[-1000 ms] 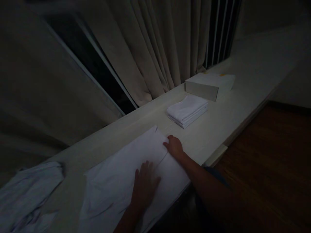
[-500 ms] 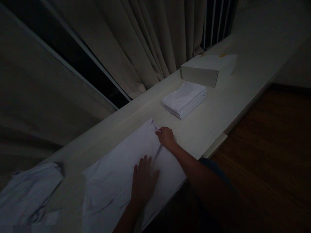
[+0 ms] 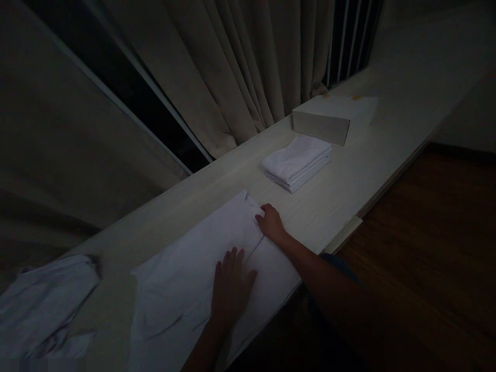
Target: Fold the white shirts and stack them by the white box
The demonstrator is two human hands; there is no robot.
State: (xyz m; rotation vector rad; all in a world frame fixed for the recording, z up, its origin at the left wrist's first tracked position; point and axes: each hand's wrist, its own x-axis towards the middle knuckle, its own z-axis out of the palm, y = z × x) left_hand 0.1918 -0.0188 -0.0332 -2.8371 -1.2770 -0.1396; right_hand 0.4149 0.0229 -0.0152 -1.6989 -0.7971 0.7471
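Observation:
A white cloth (image 3: 201, 232), perhaps a garment, is spread over the near part of the pale table, with a fold line and a few creases across it. My left hand (image 3: 232, 284) lies flat on top of it, fingers spread. At the cloth's far right edge, my right hand (image 3: 271, 222) is closed with the edge between thumb and fingers; the fingertips are partly hidden. Beyond that hand sits a neat stack of folded white cloth (image 3: 297, 161), apart from the spread one.
A white box (image 3: 321, 126) with orange marks on top stands behind the folded stack. Crumpled light cloth (image 3: 50, 299) lies at the left. Beige curtains (image 3: 248, 67) hang along the table's (image 3: 310, 217) far edge; wooden floor (image 3: 411, 232) shows at right.
My right hand has shifted slightly right at the cloth's edge, and the raised white fold it pinched now lies flatter. My left hand stays flat on the cloth.

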